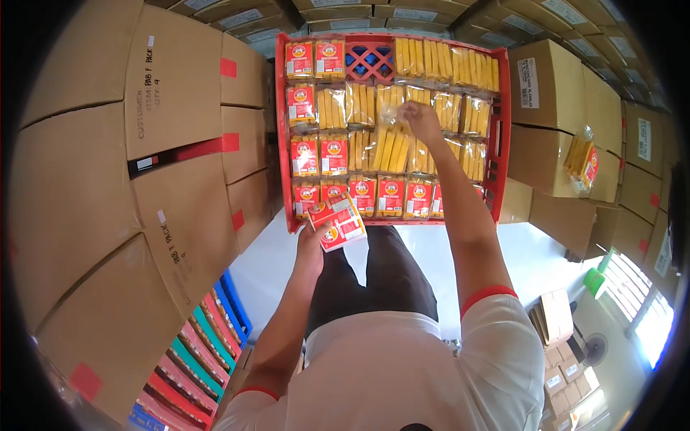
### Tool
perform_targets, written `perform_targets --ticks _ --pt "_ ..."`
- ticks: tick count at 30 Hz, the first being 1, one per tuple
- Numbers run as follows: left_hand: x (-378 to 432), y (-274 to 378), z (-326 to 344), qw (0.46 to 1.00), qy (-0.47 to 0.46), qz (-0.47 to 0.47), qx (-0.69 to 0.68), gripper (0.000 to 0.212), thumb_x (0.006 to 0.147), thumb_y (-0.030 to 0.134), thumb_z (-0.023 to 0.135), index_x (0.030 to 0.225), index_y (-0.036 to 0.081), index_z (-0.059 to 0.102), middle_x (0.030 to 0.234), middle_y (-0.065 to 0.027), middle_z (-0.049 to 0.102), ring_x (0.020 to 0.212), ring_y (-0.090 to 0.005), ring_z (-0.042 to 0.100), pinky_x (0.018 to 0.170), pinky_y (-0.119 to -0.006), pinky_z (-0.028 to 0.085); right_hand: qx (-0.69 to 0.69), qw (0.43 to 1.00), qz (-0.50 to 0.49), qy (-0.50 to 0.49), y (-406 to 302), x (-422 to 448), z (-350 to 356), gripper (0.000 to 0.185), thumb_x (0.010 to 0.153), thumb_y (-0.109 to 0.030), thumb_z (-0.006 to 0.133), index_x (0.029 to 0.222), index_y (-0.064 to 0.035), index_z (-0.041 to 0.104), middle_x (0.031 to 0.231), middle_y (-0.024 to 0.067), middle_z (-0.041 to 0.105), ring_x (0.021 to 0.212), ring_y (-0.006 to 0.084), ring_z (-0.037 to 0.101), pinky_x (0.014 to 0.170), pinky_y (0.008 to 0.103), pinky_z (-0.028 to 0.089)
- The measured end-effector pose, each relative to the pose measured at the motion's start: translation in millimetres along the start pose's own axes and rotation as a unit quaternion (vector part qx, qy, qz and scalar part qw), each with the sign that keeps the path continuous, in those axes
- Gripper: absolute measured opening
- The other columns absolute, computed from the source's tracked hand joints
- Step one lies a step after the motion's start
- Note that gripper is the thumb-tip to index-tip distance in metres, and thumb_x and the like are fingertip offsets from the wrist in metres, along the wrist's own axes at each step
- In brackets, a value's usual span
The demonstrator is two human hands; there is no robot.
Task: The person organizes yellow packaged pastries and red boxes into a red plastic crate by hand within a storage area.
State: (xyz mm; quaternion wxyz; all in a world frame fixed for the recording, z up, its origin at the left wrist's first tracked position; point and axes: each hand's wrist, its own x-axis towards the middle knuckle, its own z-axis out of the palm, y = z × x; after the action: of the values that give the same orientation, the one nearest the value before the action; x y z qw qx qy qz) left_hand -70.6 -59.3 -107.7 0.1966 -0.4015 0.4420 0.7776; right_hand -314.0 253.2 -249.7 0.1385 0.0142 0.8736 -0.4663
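Observation:
My left hand (pixel 311 242) holds a stack of red and white printed label cards (pixel 340 221) over the near edge of a red plastic crate (pixel 501 140). A white strip of paper (pixel 357 261) hangs below the cards. Over the middle of the crate, my right hand (pixel 423 121) has its fingers pinched at the clear wrapper end of a pack of biscocho sticks (pixel 392 150). That pack lies askew over its neighbours and shows no red label. Rows of similar packs fill much of the crate; the front row (pixel 390 195) and several at left bear red labels, others are plain.
Stacked cardboard cartons stand at left (pixel 178 81) and right (pixel 544 145). One labelled pack (pixel 582 161) rests on a right-hand carton. Colourful stacked crates (pixel 199 345) are at lower left. A fan (pixel 594 349) stands at lower right.

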Motion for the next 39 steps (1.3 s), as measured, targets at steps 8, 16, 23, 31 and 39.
perform_targets --ticks 8,16,23,31,39 --pt "9.8 11.6 7.1 0.998 -0.006 0.054 0.012 0.042 0.092 0.01 0.07 0.129 -0.003 0.056 0.123 -0.013 0.067 0.109 -0.0177 0.068 0.098 -0.033 0.053 0.064 0.99 0.101 -0.076 -83.0 -76.6 19.7 0.037 0.1 -0.036 0.06 0.1 -0.0023 0.075 0.088 0.0133 0.074 0.082 0.0223 0.069 0.077 0.0366 0.052" --pt "13.5 47.2 31.8 0.993 -0.074 0.096 0.012 0.044 0.098 0.017 0.064 0.136 0.0 0.052 0.127 -0.0114 0.065 0.117 -0.0195 0.063 0.1 -0.035 0.051 0.313 0.919 0.166 -0.174 -147.0 -157.2 76.7 0.037 0.103 -0.035 0.06 0.114 0.0003 0.066 0.1 0.0074 0.068 0.091 0.0116 0.058 0.083 0.0277 0.047" --pt "46.4 87.2 35.5 0.983 -0.079 0.08 -0.145 0.049 0.099 0.025 0.064 0.138 0.0 0.048 0.126 -0.0153 0.065 0.113 -0.0239 0.067 0.098 -0.04 0.055 0.21 0.976 0.024 -0.059 -151.2 -170.5 81.8 0.047 0.103 -0.026 0.059 0.145 -0.0069 0.051 0.137 0.0172 0.061 0.133 0.0267 0.055 0.11 0.0373 0.04" --pt "45.8 101.4 23.4 0.994 -0.051 0.091 -0.037 0.044 0.093 0.01 0.07 0.131 -0.003 0.052 0.12 -0.0173 0.067 0.104 -0.0244 0.071 0.089 -0.039 0.06 0.329 0.931 0.025 -0.156 -194.2 -167.1 43.2 0.036 0.094 -0.003 0.069 0.129 -0.0083 0.065 0.107 0.0077 0.073 0.087 0.011 0.063 0.084 0.0287 0.051" --pt "50.8 82.2 4.0 0.998 -0.057 0.033 -0.001 0.04 0.091 0.007 0.07 0.128 -0.004 0.057 0.118 -0.0188 0.069 0.103 -0.0252 0.071 0.088 -0.04 0.061 0.18 0.973 -0.019 -0.144 -209.0 -161.1 32.7 0.013 0.087 0.002 0.073 0.099 -0.0013 0.074 0.107 0.0065 0.075 0.093 0.0136 0.07 0.085 0.0294 0.056"
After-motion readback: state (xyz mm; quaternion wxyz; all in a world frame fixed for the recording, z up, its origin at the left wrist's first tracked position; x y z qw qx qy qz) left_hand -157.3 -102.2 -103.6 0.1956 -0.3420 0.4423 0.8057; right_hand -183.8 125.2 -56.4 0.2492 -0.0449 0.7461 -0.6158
